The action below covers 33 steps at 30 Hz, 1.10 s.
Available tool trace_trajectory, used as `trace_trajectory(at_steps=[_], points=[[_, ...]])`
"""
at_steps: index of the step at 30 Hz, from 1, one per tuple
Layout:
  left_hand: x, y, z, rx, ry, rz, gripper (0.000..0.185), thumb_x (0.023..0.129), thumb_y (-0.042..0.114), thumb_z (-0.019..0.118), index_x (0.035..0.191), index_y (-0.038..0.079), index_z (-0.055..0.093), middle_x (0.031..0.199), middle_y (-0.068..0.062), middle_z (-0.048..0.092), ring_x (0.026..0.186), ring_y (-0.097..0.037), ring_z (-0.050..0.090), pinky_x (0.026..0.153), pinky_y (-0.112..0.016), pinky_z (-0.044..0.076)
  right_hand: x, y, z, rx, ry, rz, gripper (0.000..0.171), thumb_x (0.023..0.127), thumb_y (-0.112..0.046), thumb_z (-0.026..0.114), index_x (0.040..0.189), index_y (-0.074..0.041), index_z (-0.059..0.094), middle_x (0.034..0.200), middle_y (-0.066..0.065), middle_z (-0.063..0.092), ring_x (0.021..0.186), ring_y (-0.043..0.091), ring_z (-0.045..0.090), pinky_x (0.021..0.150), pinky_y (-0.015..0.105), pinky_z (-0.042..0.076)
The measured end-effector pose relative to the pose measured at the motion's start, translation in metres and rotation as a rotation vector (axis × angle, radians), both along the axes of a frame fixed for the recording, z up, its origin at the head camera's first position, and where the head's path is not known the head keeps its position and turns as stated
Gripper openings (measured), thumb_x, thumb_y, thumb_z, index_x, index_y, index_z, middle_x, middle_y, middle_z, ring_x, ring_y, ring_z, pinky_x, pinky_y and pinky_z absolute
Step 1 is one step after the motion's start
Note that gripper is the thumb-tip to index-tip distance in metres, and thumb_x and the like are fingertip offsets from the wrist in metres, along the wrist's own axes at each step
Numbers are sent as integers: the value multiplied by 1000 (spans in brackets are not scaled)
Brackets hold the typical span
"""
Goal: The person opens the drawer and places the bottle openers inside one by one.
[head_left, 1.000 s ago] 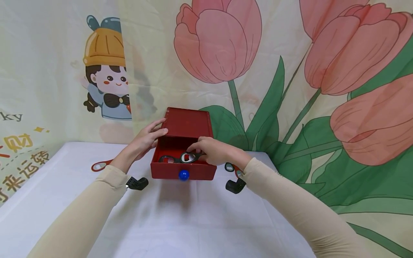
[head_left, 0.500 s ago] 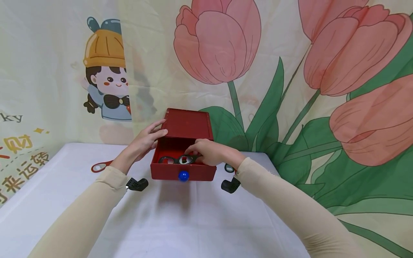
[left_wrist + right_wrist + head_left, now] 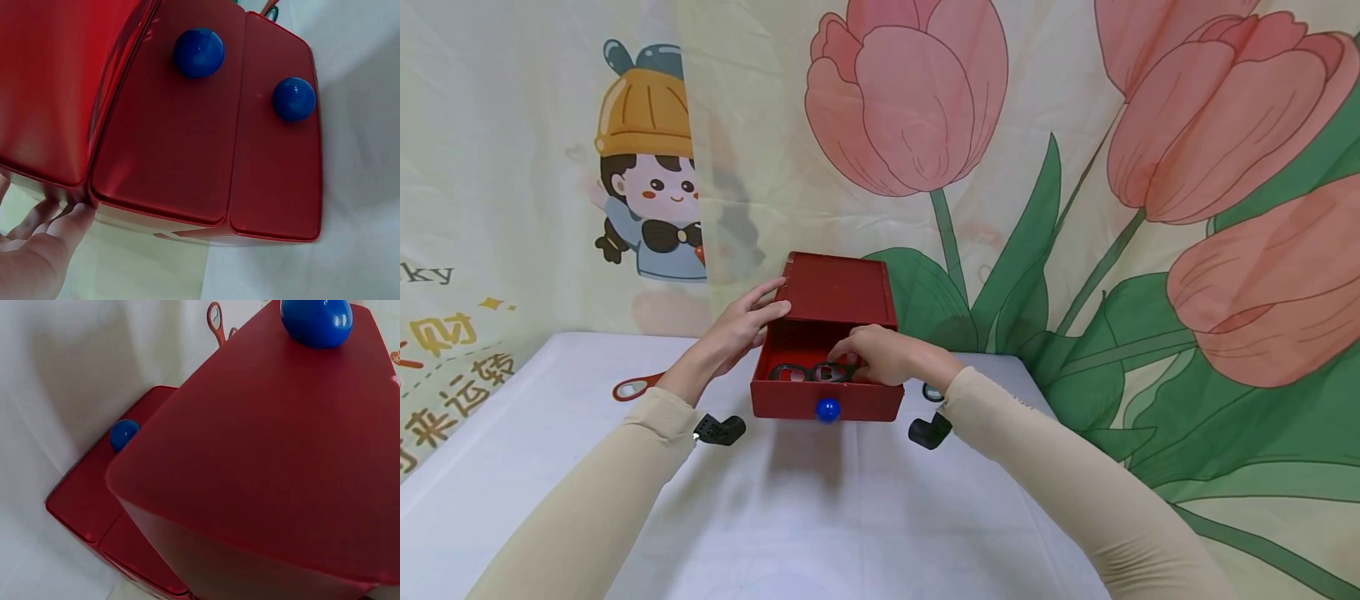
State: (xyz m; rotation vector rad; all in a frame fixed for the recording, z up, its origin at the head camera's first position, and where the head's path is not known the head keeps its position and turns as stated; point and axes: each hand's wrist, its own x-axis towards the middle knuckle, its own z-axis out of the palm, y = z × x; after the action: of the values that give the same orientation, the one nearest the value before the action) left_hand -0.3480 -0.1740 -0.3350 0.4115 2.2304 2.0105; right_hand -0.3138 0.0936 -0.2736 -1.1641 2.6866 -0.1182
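Basically, the black bottle opener (image 3: 808,372) lay flat inside the pulled-out top drawer (image 3: 826,398) of the red box (image 3: 838,287), and it looked like a thin, stiff, light piece, probably slick, best pinched at its right end ring. My right hand (image 3: 880,357) had its fingers curled down on that end, pinching it. My left hand (image 3: 741,327) rested with fairly straight fingers against the box's left top edge, steadying it on the white table (image 3: 820,517).

red drawer box (image 3: 835,292): 1 | blue knobs (image 3: 199,52): 2 | black openers (image 3: 790,372): 2 | red opener (image 3: 634,387): 1
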Motion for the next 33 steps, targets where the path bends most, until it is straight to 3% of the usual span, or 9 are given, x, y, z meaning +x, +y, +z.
trace_trajectory(at_steps=[6, 12, 20, 26, 33], points=[[1, 0, 0, -3, 0, 0, 77, 108, 40, 59, 172, 26, 20, 177, -14, 18, 159, -41, 26, 126, -64, 26, 0, 2, 2, -24, 5, 16, 43, 100, -6, 71, 143, -9, 67, 119, 9, 68, 108, 19, 58, 87, 28, 55], [0, 1, 0, -3, -3, 5, 78, 107, 41, 60, 172, 26, 20, 177, -14, 18, 158, -41, 27, 126, -63, 26, -1, 10, 8, -110, -2, 40, 37, 103, -11, 69, 140, -8, 69, 113, 5, 70, 101, 15, 62, 87, 25, 55], [0, 1, 0, 17, -4, -1, 78, 107, 41, 60, 172, 25, 19, 177, -13, 18, 159, -40, 25, 126, -63, 27, 8, 28, 21, -237, 27, 49, 34, 104, -10, 68, 138, -7, 70, 114, 4, 68, 104, 16, 66, 91, 27, 57], [1, 0, 0, 3, -7, 14, 79, 107, 41, 60, 172, 26, 19, 177, -13, 17, 159, -41, 24, 126, -63, 27, 11, 48, 25, -320, 41, 23, 34, 104, -10, 68, 138, -7, 71, 122, 8, 69, 109, 20, 65, 89, 29, 59], [1, 1, 0, -1, -10, 16, 78, 107, 41, 60, 172, 26, 19, 177, -14, 17, 159, -41, 24, 126, -62, 28, 16, 75, 20, -403, 62, -78, 38, 103, -13, 70, 140, -8, 69, 128, 10, 69, 117, 26, 64, 89, 34, 62]])
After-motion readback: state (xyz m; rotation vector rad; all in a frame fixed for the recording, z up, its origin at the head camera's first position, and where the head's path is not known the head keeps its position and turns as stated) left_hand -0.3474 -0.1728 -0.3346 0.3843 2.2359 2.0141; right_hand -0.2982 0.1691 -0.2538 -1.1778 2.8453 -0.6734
